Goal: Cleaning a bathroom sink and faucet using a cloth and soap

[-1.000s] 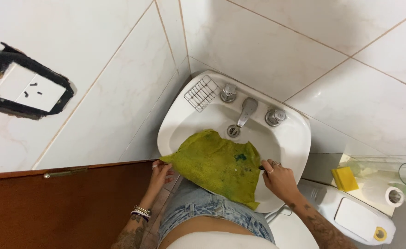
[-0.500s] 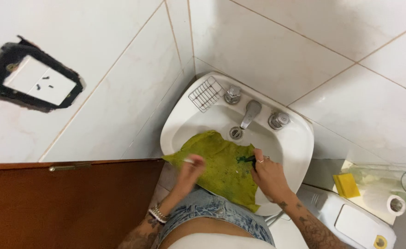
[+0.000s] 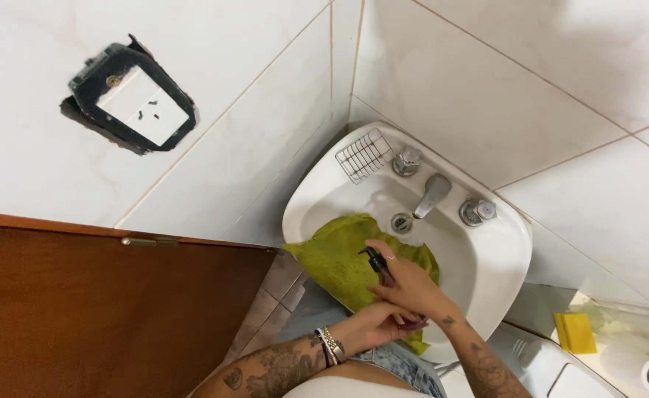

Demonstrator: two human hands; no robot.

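Gripping now a pump bottle [image 3: 380,270], both hands off green cloth [image 3: 339,254].

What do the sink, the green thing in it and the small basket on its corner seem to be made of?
Sink: glossy white ceramic, probably, by its smooth shine.
Green thing: soft cloth, matte, creased and draped over the rim.
Basket: thin metal wire, apparently, forming an open grid.

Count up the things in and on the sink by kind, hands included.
Hands: 2, left hand and right hand
Pump bottle: 1
Green cloth: 1
Tap handles: 2
Spout: 1
Wire soap rack: 1
Total: 8
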